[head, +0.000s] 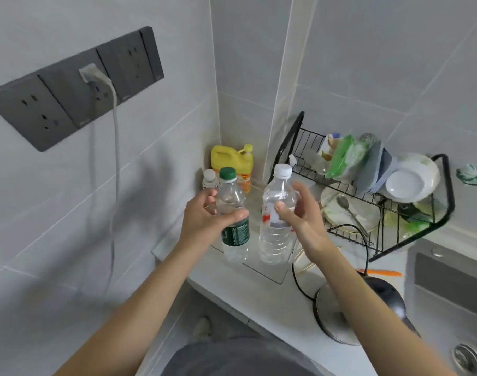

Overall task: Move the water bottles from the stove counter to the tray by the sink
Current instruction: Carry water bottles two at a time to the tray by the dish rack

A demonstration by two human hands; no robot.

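My left hand (204, 218) grips a clear water bottle with a green cap and green label (233, 213), held upright. My right hand (299, 213) grips a second clear bottle with a white cap and red-and-white label (276, 234), also upright. Both bottles hang just above a clear flat tray (269, 272) on the white counter. A third small bottle with a white cap (209, 178) stands behind my left hand, mostly hidden.
A yellow detergent jug (231, 158) stands in the corner. A black wire dish rack (394, 213) with plates, a spoon and bags sits to the right. A kettle (337, 313) with a black cord lies near my right forearm. The sink (454, 308) is at far right.
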